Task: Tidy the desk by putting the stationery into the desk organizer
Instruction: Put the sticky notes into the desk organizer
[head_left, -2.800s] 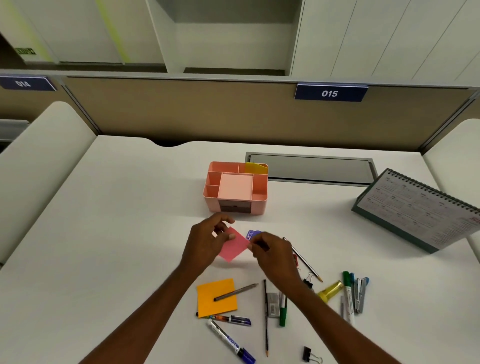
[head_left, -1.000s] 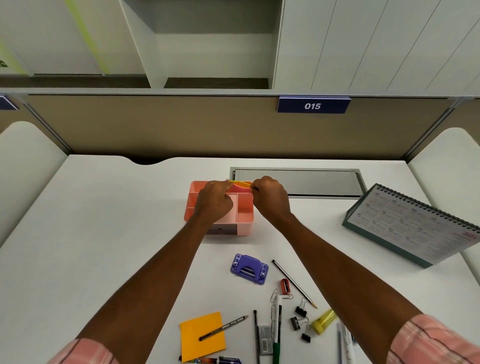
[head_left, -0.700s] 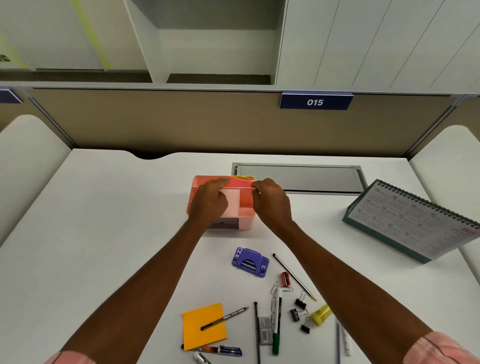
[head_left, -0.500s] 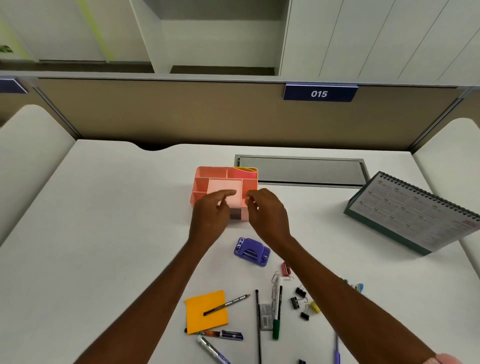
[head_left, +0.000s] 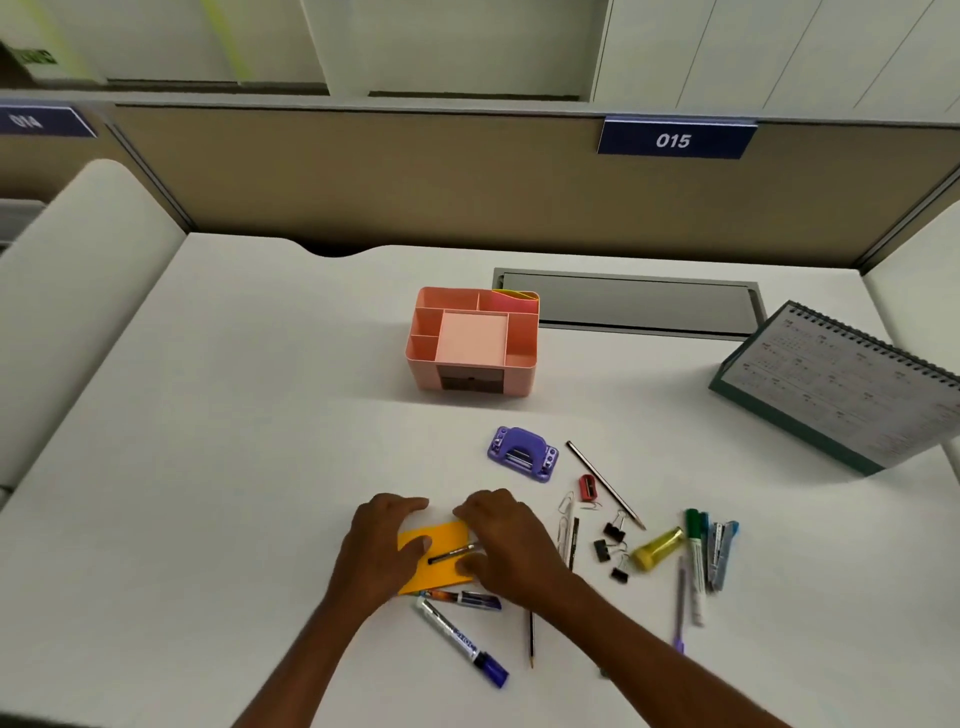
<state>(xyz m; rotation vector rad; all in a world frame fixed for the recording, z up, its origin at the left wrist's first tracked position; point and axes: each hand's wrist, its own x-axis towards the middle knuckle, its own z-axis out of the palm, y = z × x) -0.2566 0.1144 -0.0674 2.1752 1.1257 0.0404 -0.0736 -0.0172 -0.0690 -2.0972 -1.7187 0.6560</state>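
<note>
L hand (head_left: 384, 552) & R hand (head_left: 508, 546) on square orange paper pad (head_left: 442, 536)

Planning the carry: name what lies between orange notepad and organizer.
Head view: bare desk between notepad and organizer; a hole punch sits just right.

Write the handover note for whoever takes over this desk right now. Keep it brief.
Left hand rests on the orange sticky pad; right hand is at the pen lying on it. Neither grip is clear.
Done: pink and yellow notes stand in the back right compartment of the organizer.
Left: pad, pen, hole punch, markers, binder clips, sharpener, all loose on the desk.
</note>
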